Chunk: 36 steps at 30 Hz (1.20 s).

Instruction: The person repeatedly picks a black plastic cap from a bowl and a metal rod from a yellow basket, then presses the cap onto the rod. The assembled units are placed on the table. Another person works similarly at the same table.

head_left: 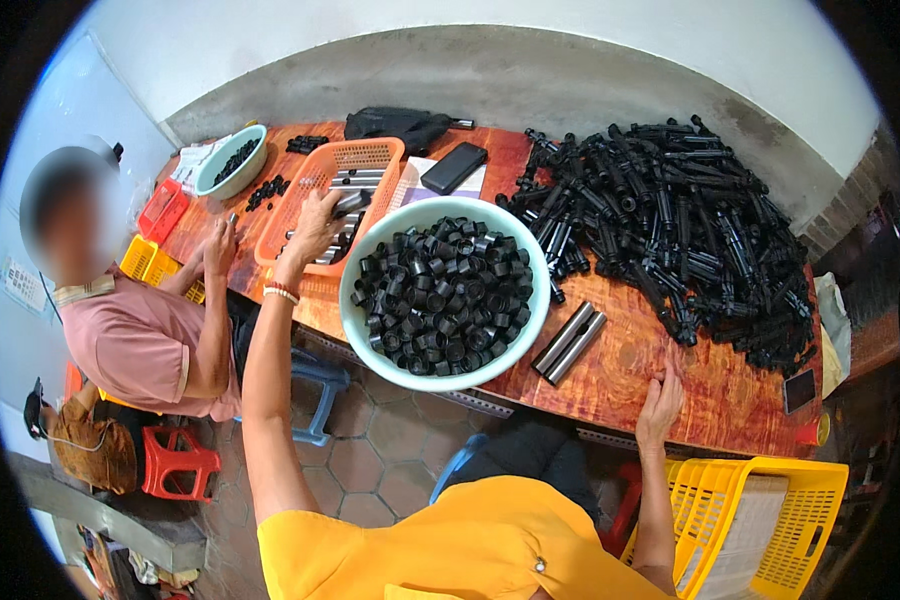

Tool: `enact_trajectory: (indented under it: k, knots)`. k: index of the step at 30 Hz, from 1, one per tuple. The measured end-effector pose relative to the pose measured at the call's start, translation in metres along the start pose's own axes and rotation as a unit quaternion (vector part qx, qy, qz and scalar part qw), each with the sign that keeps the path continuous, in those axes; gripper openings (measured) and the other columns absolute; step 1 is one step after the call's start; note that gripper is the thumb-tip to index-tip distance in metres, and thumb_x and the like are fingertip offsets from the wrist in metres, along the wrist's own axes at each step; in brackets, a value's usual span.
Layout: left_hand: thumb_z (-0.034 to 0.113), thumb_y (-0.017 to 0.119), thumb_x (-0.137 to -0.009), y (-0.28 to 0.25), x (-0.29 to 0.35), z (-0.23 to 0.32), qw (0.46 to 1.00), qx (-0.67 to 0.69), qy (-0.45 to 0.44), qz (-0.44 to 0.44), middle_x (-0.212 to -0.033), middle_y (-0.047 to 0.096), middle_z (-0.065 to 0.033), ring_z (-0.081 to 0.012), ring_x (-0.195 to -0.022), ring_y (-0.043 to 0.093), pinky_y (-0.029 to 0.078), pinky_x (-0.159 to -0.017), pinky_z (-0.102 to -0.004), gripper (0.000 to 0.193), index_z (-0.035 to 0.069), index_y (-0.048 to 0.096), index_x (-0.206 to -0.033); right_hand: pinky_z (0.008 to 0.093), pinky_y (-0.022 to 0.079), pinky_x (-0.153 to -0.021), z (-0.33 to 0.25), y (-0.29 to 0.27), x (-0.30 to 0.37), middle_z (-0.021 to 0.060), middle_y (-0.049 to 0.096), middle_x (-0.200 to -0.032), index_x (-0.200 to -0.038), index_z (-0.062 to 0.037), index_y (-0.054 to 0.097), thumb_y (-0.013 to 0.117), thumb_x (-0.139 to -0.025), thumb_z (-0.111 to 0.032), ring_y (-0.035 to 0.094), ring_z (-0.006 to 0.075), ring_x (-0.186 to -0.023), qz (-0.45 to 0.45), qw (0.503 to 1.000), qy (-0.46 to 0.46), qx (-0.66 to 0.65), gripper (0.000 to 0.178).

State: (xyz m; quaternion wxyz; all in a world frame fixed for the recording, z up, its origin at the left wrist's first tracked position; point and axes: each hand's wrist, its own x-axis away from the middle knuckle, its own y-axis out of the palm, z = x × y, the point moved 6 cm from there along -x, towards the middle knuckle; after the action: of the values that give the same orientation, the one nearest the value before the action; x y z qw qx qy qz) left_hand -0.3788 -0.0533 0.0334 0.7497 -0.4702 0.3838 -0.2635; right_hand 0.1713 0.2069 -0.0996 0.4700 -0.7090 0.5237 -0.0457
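Observation:
Over the orange basket [267, 245], my left hand [313, 228] has its fingers closed on a shiny metal tube [352, 203]; more tubes lie in the basket beneath it. My right hand [660, 408] rests at the table's front edge, fingers stretched out and nothing in them. Two metal tubes with dark ends [570, 342] lie side by side on the wooden table, between that hand and a pale green basin [348, 300]. Small black plastic caps [445, 290] fill the basin.
A large heap of black rod-like parts [670, 220] covers the table's right. A black phone [454, 168] lies behind the basin. Yellow crates [770, 500] stand at lower right. At left a person in a pink shirt [140, 335] works beside a smaller basin [232, 165].

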Motion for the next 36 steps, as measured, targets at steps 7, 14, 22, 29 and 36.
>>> enact_trajectory:
  k: [7, 14, 22, 29, 36]
  knots:
    - [-0.005, 0.061, -0.073, 0.068, -0.027, -0.099, 0.969, -0.189, -0.126, -0.093, -0.117, 0.050, -0.0158, -0.0379, -0.113, 0.047, 0.038, -0.097, -0.0525, 0.048, 0.019, 0.061, -0.115, 0.0444, 0.033, -0.095, -0.005, -0.004, 0.000, 0.0169, 0.053, -0.100, -0.120, 0.0010, 0.051, 0.043, -0.095, -0.020, 0.048, 0.0343, -0.099, 0.001, 0.999, -0.022, 0.035, 0.034]
    - [-0.011, 0.049, -0.069, 0.084, -0.014, -0.177, 0.986, -0.158, -0.042, 0.025, -0.101, 0.058, -0.0219, -0.0385, -0.104, 0.054, 0.045, -0.089, -0.0463, 0.045, 0.006, 0.064, -0.107, 0.0452, 0.033, -0.096, -0.007, 0.000, 0.000, 0.0163, 0.054, -0.103, -0.105, -0.0003, 0.058, 0.047, -0.091, -0.018, 0.049, 0.0341, -0.103, 0.004, 0.999, -0.021, 0.034, 0.025]
    - [-0.009, 0.047, -0.082, -0.011, 0.000, 0.067, 0.969, 0.107, 0.060, 0.214, -0.104, 0.054, -0.0167, -0.0307, -0.091, 0.060, 0.051, -0.076, -0.0336, 0.028, 0.000, 0.059, -0.106, 0.0416, 0.037, -0.094, -0.021, 0.006, -0.004, 0.0165, 0.058, -0.102, -0.101, -0.0020, 0.063, 0.057, -0.088, -0.021, 0.053, 0.0308, -0.099, -0.029, 0.998, 0.035, -0.045, 0.024]
    - [0.002, 0.052, -0.092, -0.009, 0.105, 0.250, 0.907, 0.402, 0.113, 0.046, -0.095, 0.059, -0.0066, -0.0124, -0.076, 0.061, 0.050, -0.066, -0.0237, 0.015, -0.003, 0.059, -0.104, 0.0527, 0.031, -0.104, -0.087, 0.043, -0.033, 0.0189, 0.039, -0.134, -0.141, -0.0078, 0.028, 0.077, -0.066, -0.046, 0.039, 0.0376, -0.124, -0.122, 0.989, -0.060, -0.061, 0.097]
    - [-0.011, 0.047, -0.081, 0.111, 0.161, 0.328, 0.948, 0.313, 0.058, -0.004, -0.120, 0.047, -0.0184, -0.0307, -0.111, 0.052, 0.043, -0.094, -0.0352, 0.044, -0.002, 0.049, -0.125, 0.0444, 0.037, -0.100, -0.056, 0.080, -0.070, 0.0242, 0.044, -0.127, -0.132, 0.0008, 0.041, 0.068, -0.078, -0.037, 0.044, 0.0381, -0.119, -0.128, 0.980, 0.069, -0.134, 0.072]
